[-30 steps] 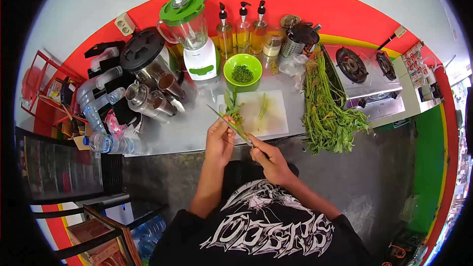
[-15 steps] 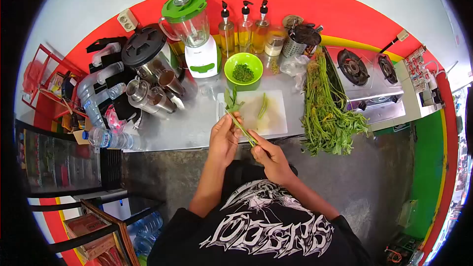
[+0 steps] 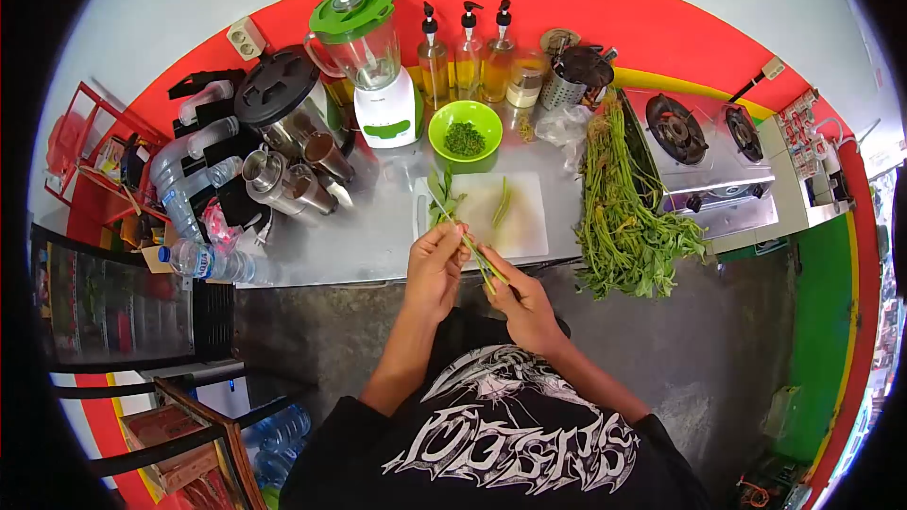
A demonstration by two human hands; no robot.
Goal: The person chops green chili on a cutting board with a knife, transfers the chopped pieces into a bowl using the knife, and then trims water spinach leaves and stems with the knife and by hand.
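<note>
My left hand (image 3: 435, 272) is closed in a pinch around a leafy green stem (image 3: 485, 269), above the near edge of the white cutting board (image 3: 525, 238). Its leaves (image 3: 448, 196) stick out past my fingers over the board's left part. Lower down, my right hand (image 3: 525, 310) is closed on the other end of the stem. A thin pale strip runs alongside the leaves; I cannot make out what it is. Some cut green stems (image 3: 502, 203) lie on the board. Behind it stands a lime-green bowl (image 3: 484, 153) with chopped greens (image 3: 464, 139) inside.
A large bunch of leafy stems (image 3: 628, 217) hangs over the counter's front edge, beside the gas stove (image 3: 710, 165). At the back are a blender (image 3: 378, 66) and several pump bottles (image 3: 469, 57). Steel cups (image 3: 283, 179) and a water bottle (image 3: 213, 264) stand left.
The stem and its leaves have tilted and shifted slightly between my hands. My left hand has moved a little down and right. The stems on the board and the bowl stay put.
</note>
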